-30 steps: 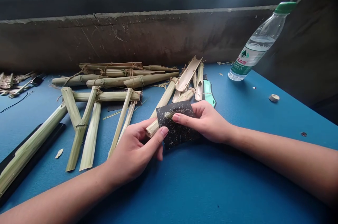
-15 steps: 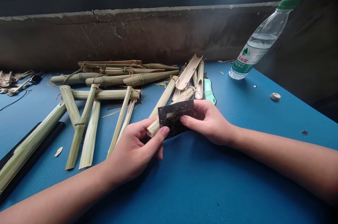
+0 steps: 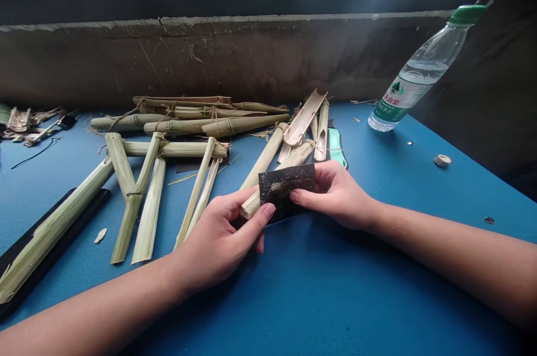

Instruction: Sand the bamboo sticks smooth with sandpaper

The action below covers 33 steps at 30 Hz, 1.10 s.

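Observation:
A small dark sheet of sandpaper (image 3: pixel 282 202), speckled with pale dust, is held between my two hands above the blue table. My left hand (image 3: pixel 235 230) grips its lower left corner, thumb in front and the other fingers behind. My right hand (image 3: pixel 333 193) pinches the right side, thumb on the dusty face. Behind the sheet and partly covered by it, a pale bamboo stick (image 3: pixel 254 203) shows its rough cut end by my left fingers. Whether those fingers touch the stick I cannot tell. Other tied bamboo pieces (image 3: pixel 268 154) lie just beyond.
A bamboo frame (image 3: pixel 178 149) bound with twine and a bundle of bamboo pieces (image 3: pixel 176 126) lie at left and back. A mint-green cutter (image 3: pixel 337 146) lies beyond my right hand. A water bottle (image 3: pixel 413 82) stands at back right. Far left, a bamboo length (image 3: pixel 54 233) rests over a black object.
The whole view has shifted slightly, so everything appears a little farther right. Both hands keep their hold on the sandpaper, with hardly any change in their pose.

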Motion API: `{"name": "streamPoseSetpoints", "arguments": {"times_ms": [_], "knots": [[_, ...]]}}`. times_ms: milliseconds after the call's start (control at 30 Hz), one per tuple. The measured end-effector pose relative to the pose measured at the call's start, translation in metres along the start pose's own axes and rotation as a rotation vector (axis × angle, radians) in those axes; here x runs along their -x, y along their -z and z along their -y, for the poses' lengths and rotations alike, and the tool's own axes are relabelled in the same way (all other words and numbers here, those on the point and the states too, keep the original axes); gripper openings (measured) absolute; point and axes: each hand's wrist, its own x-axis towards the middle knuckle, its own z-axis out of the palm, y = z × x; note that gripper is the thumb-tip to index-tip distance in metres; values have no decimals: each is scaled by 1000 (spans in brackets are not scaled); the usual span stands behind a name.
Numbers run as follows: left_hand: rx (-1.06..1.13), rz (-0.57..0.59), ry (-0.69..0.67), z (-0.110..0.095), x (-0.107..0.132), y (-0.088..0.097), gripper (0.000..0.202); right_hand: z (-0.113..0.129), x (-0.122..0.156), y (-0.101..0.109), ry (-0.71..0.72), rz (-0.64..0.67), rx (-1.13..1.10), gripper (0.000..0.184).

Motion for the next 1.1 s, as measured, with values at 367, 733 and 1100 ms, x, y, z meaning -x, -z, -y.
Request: {"name": "streamPoseSetpoints", "arguments": {"times_ms": [367, 733, 1100], "knots": [[-7, 14, -4, 4, -1, 0, 28, 1, -1, -1, 0, 6, -25, 39], [-24, 12, -12, 5, 0, 0, 27, 0, -1, -1, -3, 14, -39, 36], [122, -29, 44, 1, -4, 3, 37, 2, -2, 2, 11, 69, -5, 35]]}}
